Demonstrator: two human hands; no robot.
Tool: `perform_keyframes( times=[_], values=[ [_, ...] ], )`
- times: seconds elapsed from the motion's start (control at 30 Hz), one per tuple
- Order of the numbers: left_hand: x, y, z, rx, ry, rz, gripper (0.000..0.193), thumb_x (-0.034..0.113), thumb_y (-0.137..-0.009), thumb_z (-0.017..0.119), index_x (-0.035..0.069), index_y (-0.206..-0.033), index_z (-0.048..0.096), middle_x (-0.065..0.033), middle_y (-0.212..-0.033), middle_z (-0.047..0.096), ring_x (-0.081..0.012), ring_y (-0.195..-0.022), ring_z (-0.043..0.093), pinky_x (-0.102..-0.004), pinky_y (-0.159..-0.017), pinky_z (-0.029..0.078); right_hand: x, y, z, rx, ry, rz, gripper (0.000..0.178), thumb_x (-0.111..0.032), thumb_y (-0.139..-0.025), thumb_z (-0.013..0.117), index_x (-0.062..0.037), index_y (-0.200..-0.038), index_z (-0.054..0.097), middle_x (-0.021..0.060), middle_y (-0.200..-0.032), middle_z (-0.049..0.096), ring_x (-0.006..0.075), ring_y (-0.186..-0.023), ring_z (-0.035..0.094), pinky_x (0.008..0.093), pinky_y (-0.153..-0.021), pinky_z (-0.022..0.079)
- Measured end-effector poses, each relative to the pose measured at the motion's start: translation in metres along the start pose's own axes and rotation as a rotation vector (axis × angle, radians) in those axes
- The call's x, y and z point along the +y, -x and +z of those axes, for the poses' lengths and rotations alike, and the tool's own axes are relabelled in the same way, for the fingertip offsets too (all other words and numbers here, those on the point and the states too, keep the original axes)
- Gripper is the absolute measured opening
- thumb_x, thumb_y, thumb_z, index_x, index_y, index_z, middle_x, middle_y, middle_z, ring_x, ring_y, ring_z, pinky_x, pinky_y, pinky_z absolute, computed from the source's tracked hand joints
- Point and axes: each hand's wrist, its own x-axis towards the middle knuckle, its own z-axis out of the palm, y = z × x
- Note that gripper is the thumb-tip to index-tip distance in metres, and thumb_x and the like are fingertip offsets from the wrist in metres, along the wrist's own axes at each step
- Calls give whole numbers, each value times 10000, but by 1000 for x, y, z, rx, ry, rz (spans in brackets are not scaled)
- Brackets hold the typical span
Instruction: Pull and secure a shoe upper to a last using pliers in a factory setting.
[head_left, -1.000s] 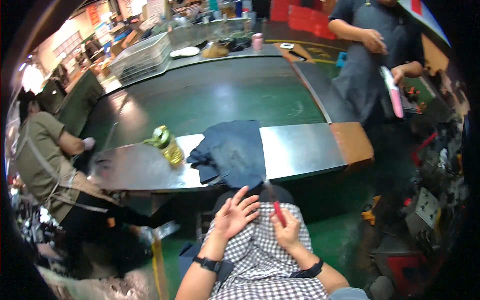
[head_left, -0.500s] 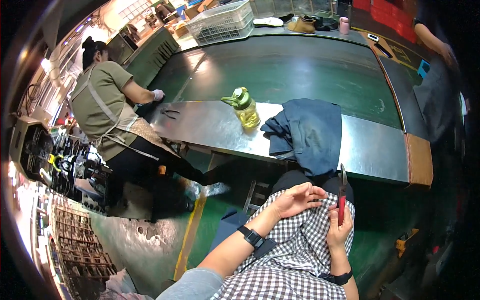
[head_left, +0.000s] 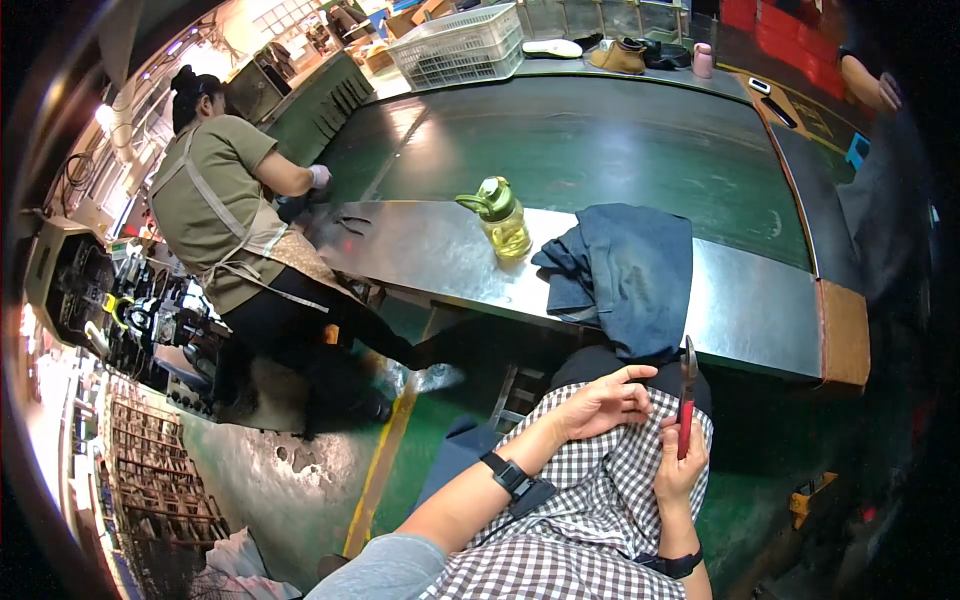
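Upright in my right hand [head_left: 678, 474] are red-handled pliers [head_left: 687, 400], gripped by the handles with the metal jaws pointing up. My left hand [head_left: 605, 405] hovers over my checked apron [head_left: 590, 490], with nothing in it. Its index finger is stretched toward the pliers without touching them, and its other fingers are loosely curled. A dark blue cloth [head_left: 630, 275] hangs over the near edge of the metal-edged table [head_left: 755, 310], just beyond my hands. To its left stands a green bottle [head_left: 507, 232] with yellowish liquid.
A green conveyor belt [head_left: 600, 140] runs behind the metal edge. Beyond it are a grey crate [head_left: 455, 50], a brown shoe [head_left: 618, 56] and a pink bottle [head_left: 703, 61]. At the left, a co-worker in an apron [head_left: 225, 200] leans toward the belt, near another pair of pliers [head_left: 350, 222].
My left index finger has straightened toward the pliers while the other fingers curled in. My right hand keeps the pliers upright. The whole view has shifted slightly.
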Motion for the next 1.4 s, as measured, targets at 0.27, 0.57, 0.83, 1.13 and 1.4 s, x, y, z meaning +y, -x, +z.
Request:
perform_keyframes(
  times=[0.27,0.57,0.83,1.13,1.4],
  values=[
    [2,1,-1,3,13,5,520,242,-976,620,76,-1431,433,-76,-1020,630,-209,-1086,606,-425,-1040,449,-3,-2,1,-3,21,-26,175,-156,-972,606,14,-938,626,109,-828,613,248,-694,595,349,-631,456],
    [1,4,-1,6,13,3,520,249,-979,613,75,-1432,426,-75,-1032,628,-211,-1088,600,-431,-1037,437,-8,-3,2,0,45,-47,144,-136,-947,633,2,-908,637,124,-847,642,280,-737,633,360,-659,480],
    [1,3,-3,-2,2,3,525,262,-980,609,79,-1436,423,-82,-1057,627,-223,-1094,599,-425,-1034,432,-8,-3,-1,-12,63,-26,157,-167,-946,644,-12,-919,652,118,-842,646,290,-729,637,367,-651,484],
    [3,5,-3,3,19,27,556,270,-971,626,58,-1444,426,-99,-1042,640,-253,-1102,612,-438,-1020,455,0,0,1,6,161,-31,199,-190,-889,686,0,-944,673,161,-871,671,349,-765,666,413,-674,517],
    [0,6,-3,52,34,3,524,266,-971,628,63,-1417,443,-123,-1045,642,-282,-1106,608,-459,-1036,446,0,2,0,19,96,-39,281,-268,-919,691,11,-938,666,157,-857,662,345,-733,668,408,-646,522]
  ],
)
